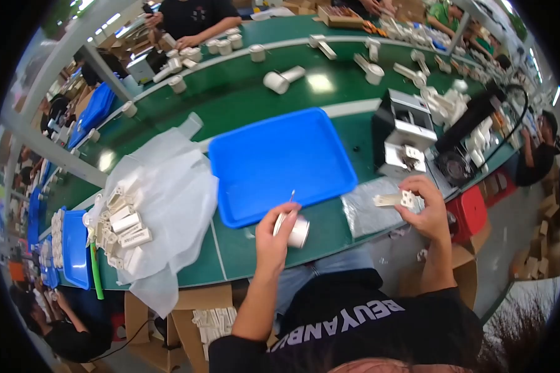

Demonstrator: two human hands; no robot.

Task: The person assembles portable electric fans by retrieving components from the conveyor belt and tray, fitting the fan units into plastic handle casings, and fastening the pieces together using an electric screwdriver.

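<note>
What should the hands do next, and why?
Maybe the right hand could bring its white piece closer to the round white part in the left hand, because each hand already holds something and the two parts are apart.

The table (235,252) is holding a blue tray (277,161) at twelve o'clock, white parts (126,224) on plastic sheeting (183,180) at nine, a machine (406,129) at two.

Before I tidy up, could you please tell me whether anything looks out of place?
The crumpled plastic sheet under the piled white parts looks untidy, with one corner hanging off the near side of the table. I see no spill.
</note>
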